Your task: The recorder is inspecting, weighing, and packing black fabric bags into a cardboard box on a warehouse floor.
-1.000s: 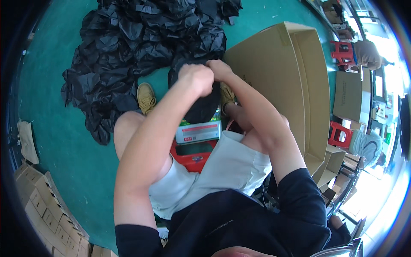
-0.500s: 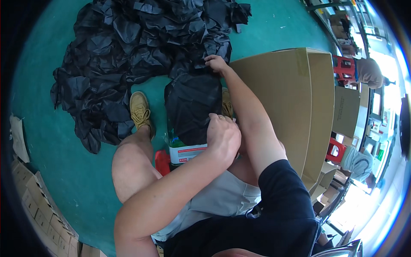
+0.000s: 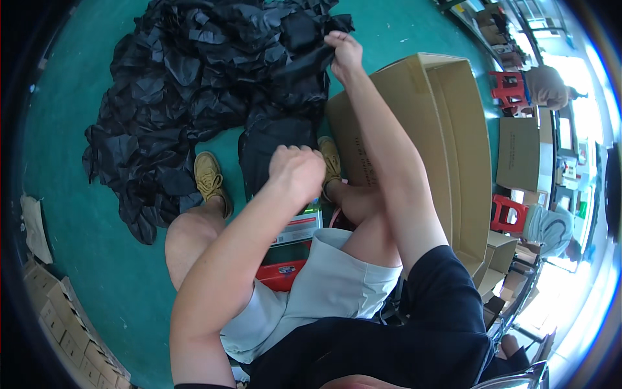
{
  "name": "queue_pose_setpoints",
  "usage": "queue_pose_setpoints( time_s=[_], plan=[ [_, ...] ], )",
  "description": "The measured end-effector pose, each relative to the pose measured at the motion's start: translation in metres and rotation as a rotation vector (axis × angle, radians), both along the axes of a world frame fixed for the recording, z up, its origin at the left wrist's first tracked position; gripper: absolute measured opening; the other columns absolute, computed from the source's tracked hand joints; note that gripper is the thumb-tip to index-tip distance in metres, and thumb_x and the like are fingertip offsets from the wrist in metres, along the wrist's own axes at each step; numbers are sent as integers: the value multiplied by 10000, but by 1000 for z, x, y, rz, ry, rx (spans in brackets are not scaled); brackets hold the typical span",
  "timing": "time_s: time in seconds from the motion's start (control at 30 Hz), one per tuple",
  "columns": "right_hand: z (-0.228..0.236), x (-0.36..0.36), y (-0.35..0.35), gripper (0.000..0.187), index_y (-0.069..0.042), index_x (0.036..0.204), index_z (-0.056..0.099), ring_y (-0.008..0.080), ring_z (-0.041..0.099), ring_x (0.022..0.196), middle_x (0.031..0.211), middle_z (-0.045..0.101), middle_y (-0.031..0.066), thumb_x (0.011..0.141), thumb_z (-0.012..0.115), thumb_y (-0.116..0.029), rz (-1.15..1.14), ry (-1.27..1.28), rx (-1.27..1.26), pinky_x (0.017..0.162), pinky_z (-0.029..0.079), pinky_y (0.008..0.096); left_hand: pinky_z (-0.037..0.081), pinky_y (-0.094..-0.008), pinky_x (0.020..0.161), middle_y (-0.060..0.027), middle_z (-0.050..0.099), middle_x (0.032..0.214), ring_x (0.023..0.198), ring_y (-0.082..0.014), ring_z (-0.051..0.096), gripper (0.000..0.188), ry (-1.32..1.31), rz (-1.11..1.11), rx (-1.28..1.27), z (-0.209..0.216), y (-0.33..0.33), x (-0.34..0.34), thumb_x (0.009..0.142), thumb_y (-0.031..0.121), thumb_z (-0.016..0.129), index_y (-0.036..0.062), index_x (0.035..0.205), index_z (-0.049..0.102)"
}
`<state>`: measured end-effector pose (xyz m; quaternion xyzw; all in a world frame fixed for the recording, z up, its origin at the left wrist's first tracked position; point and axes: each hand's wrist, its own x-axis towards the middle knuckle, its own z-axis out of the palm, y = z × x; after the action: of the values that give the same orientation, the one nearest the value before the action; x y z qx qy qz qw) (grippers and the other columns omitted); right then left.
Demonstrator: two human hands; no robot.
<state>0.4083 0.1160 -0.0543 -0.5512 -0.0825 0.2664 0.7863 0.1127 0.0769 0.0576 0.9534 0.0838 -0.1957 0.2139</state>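
Observation:
A large heap of crumpled black fabric (image 3: 175, 78) spreads over the floor before me. My right hand (image 3: 345, 53) reaches far out to the heap's right side. Its fingers pinch black fabric that stretches down and to the left. Between my shins a flatter piece of black fabric (image 3: 259, 149) lies over a white box with a red stripe (image 3: 299, 228), where a bit of green shows. My left hand (image 3: 297, 170) is curled above that piece, knuckles up. Its fingertips are hidden, so what it grips, if anything, cannot be made out.
A big open cardboard box (image 3: 389, 123) stands close by my right leg. Something red (image 3: 280, 275) shows beneath me. Stacked cartons (image 3: 71, 330) line the lower left. At right, two people sit near red stools (image 3: 508, 214) and shelving. The floor (image 3: 142, 285) is green.
My right hand has moved farther out, drawing up black fabric. My left hand has shifted left and farther out, over the flatter fabric piece. The view has shifted slightly.

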Motion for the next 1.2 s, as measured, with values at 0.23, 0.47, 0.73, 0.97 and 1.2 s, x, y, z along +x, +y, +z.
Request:
queue_pose_setpoints(
  time_s=[0.23, 0.47, 0.73, 0.97, 1.2],
  plan=[
    [162, -91, -52, 147, 24, 1063, 612, 192, 640, 888, 980, 642, 106, 937, 537, 25, 110, -125, 273, 828, 541, 305, 510, -458, 914, -208, 637, 1180, 1062, -369, 647, 475, -373, 503, -2, 21, 29, -7, 860, 291, 672, -12, 1212, 572],
    [189, -159, -121, 327, -10, 1041, 631, 147, 604, 891, 994, 637, 72, 774, 458, 69, 104, -145, 232, 811, 498, 259, 473, -436, 951, -207, 646, 1187, 1114, -395, 611, 372, -580, 858, -276, 15, 76, -18, 948, 238, 516, -2, 1225, 581],
    [187, -209, -122, 148, -56, 688, 682, 290, 575, 714, 663, 643, 69, 603, 564, -35, 741, -1183, -49, 836, 446, 365, 507, -283, 708, -23, 668, 920, 790, -130, 655, 337, -220, 939, -1776, 47, 57, -24, 939, 414, 644, 81, 989, 640],
    [183, -238, -117, 297, -73, 979, 695, 330, 600, 726, 718, 633, 127, 720, 689, -216, 772, -1355, -17, 768, 449, 428, 516, -296, 713, -28, 661, 849, 737, -148, 635, 119, -430, 1022, -1676, 29, 71, -27, 845, 111, 582, 70, 933, 650],
    [160, -207, -109, 588, 4, 1281, 456, 306, 574, 1001, 1111, 533, 172, 765, 731, -68, 179, -1169, -262, 871, 483, 385, 516, -301, 825, -57, 702, 939, 833, -173, 666, 181, -479, 1109, -1761, 44, 67, -22, 860, 169, 630, 39, 975, 679]
  ],
)
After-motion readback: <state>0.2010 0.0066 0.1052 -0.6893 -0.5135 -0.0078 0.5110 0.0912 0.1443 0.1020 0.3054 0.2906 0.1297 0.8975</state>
